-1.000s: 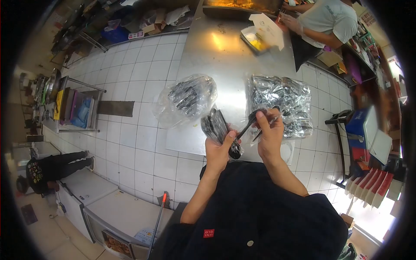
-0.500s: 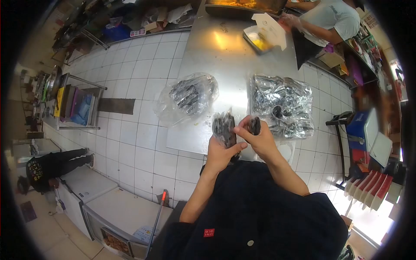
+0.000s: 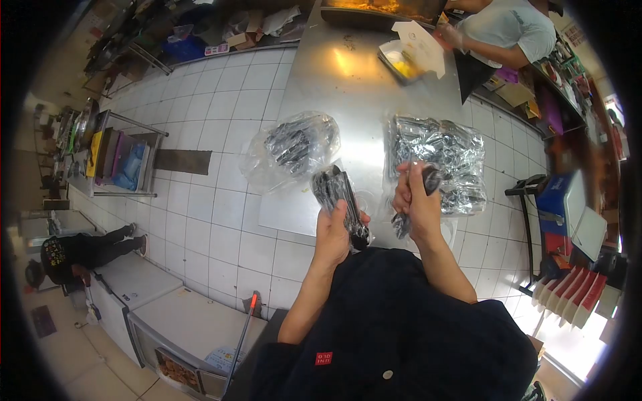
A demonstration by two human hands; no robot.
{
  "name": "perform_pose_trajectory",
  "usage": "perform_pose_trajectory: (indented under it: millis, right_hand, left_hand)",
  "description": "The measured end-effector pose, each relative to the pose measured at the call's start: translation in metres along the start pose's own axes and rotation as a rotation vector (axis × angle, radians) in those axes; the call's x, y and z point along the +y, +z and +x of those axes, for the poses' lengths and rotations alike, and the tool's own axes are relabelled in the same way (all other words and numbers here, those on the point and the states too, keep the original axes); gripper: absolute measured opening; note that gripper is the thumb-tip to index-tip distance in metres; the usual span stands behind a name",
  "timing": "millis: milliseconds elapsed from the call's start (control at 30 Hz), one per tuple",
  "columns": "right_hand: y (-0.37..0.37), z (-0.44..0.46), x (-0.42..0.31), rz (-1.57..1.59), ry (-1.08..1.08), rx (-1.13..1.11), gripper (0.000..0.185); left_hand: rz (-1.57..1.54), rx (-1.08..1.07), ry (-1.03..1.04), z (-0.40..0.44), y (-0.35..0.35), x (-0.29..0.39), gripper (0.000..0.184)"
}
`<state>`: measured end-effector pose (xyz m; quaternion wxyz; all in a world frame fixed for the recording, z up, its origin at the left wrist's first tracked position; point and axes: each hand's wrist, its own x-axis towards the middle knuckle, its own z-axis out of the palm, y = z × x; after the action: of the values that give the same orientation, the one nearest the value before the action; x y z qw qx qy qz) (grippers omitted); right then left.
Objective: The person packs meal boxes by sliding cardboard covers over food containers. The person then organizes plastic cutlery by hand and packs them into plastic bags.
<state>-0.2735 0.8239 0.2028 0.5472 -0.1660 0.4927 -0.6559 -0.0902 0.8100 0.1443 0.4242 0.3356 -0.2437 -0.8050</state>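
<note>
My left hand (image 3: 332, 234) is closed round a bundle of black cutlery (image 3: 332, 189) in clear wrap, tilted over the near edge of the metal table (image 3: 321, 87). My right hand (image 3: 421, 207) grips a smaller wrapped black piece (image 3: 431, 178), whose lower end shows under the fingers. Just behind that hand lies a large clear bag of wrapped black cutlery (image 3: 451, 144), on the table's right side. A looser clear bag with black items (image 3: 294, 144) rests at the table's left edge, beyond my left hand.
At the table's far end are an open white box (image 3: 408, 57) with yellow contents and a tray of orange food (image 3: 388, 8). A co-worker (image 3: 505, 33) stands at the far right. Another person (image 3: 87, 257) is at far left, near white freezers (image 3: 194, 327).
The two hands came together, then moved apart. My right hand has shifted right, over the edge of the large bag, with the wrapped piece. My left hand still holds the bundle.
</note>
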Motion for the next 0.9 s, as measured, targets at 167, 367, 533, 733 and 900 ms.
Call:
perform_pose_trajectory:
  millis: [167,367,533,733,900]
  right_hand:
    - [-0.003,-0.005,0.023,-0.663,-0.072,-0.164,0.023]
    - [0.0,-0.008,0.022,-0.441,0.021,-0.113,0.023]
    - [0.008,-0.002,0.017,0.026,-0.042,0.04,0.026]
    - [0.009,-0.003,0.002,-0.569,-0.037,-0.23,0.023]
    - [0.007,-0.001,0.016,-0.355,-0.15,-0.083,0.018]
  left_hand:
    - [0.187,0.066,0.096,-0.004,0.022,0.004,0.023]
    - [0.109,0.142,0.201,-0.004,0.01,-0.012,0.018]
    - [0.015,0.209,0.103,-0.005,0.005,-0.002,0.018]
    - [0.271,0.094,0.04,-0.013,0.011,0.009,0.024]
    - [0.48,0.089,0.022,-0.017,0.019,0.015,0.029]
